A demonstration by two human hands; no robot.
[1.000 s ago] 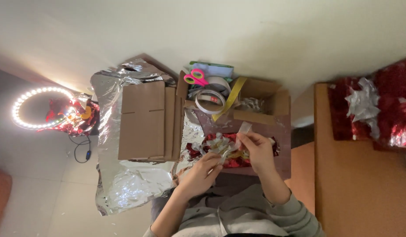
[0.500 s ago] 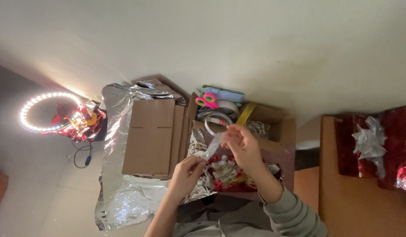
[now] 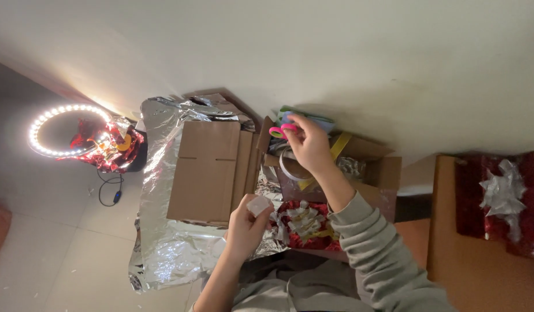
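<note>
The right hand (image 3: 309,144) reaches up into an open cardboard box (image 3: 378,164), its fingers bent and closing around the pink looped handles of the scissors (image 3: 280,130); whether it has them fully gripped cannot be told. The scissors sit at the box's far left corner, next to a pale blue flat pack (image 3: 320,121). Below the hand, inside the box, lie a white tape roll (image 3: 287,168), round and thin-walled, a flat yellow strip (image 3: 338,145) and some crumpled silver foil.

The left hand (image 3: 245,225) is held lower, near the body, fingers curled loosely around a small translucent piece (image 3: 259,205), squarish and soft-edged, pinched between thumb and fingertips.

Just right of that hand lies a red gift (image 3: 304,225), glossy and wrinkled, topped with a looped silver and gold ribbon bow. To the left, a folded flat carton (image 3: 206,170), matte brown with slotted flaps, rests on a wide silver sheet (image 3: 163,248), shiny and heavily creased, spread over the pale floor.

Farther left a ring light (image 3: 62,132) glows, with red foil wrap bunched behind it. At the far right a brown wooden surface (image 3: 480,271) carries a red shiny parcel (image 3: 529,202) with a silver bow (image 3: 502,193). Both sleeves are grey and soft knit.
</note>
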